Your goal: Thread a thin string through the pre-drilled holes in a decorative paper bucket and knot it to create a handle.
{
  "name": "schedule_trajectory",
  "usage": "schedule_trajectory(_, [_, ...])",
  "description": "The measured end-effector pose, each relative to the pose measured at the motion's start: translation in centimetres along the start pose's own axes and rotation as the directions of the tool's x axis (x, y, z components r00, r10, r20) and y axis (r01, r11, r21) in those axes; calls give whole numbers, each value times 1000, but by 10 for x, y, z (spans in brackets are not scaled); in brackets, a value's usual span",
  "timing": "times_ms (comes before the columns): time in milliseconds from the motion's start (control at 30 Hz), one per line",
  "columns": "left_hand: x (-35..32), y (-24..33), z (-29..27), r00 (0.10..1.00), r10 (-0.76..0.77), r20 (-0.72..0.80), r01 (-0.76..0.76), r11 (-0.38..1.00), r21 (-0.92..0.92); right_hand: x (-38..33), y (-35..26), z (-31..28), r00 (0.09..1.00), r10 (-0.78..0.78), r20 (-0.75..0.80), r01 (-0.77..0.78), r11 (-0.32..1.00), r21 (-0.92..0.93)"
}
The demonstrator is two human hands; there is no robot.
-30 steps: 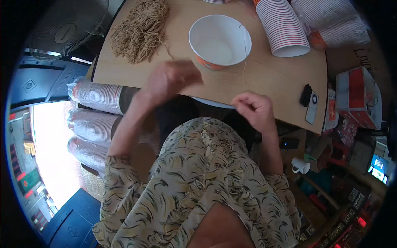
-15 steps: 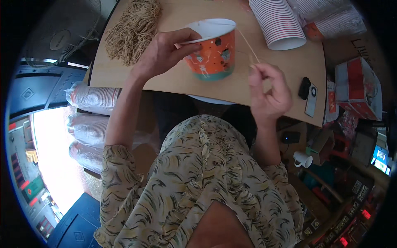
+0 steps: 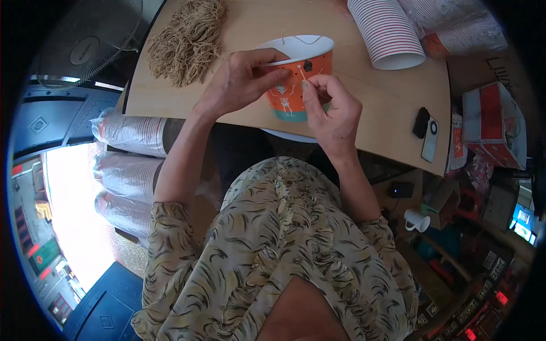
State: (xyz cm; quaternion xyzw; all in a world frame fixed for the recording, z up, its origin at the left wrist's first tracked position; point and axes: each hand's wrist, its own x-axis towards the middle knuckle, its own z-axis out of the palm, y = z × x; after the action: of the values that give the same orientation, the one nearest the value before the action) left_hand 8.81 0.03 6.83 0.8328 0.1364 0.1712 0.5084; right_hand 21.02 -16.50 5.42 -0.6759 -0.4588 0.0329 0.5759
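An orange paper bucket with a white inside, skeleton drawings and a green base band is tilted near the table's front edge. My left hand grips its rim on the left, fingers inside and thumb on the outer wall. At the front wall, my right hand pinches the end of a thin tan cord. This end sits at the wall just below the rim, close to my left thumb. Another stretch of cord curves along the far inner rim. Whether the pinched end passes through a hole is too small to tell.
A heap of tan cords lies at the table's back left. A nested stack of white paper buckets lies at the back right, beside bagged ones. A phone and a black object rest near the right edge. Bagged stacks stand left, below the tabletop.
My right hand has moved left from beside the bucket to its front wall, bringing the cord end. The bucket has shifted slightly right and nearer; my left hand keeps its hold.
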Motion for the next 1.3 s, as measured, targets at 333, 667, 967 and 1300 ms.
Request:
schedule_trajectory(333, [-3,9,7,999,29,-28,-29,999,15,-2,-2,-5,997,68,28,-67,998,-17])
schedule_trajectory(667, [-9,27,19,994,104,-37,-100,990,100,-10,2,-11,994,103,29,-103,995,13])
schedule_trajectory(967, [-16,30,31,982,157,-103,-149,986,80,-19,-1,-19,976,203,82,-210,974,88])
schedule_trajectory(1300, [-29,23,51,980,143,-135,-120,979,164,-32,10,-19,956,273,108,-289,940,182])
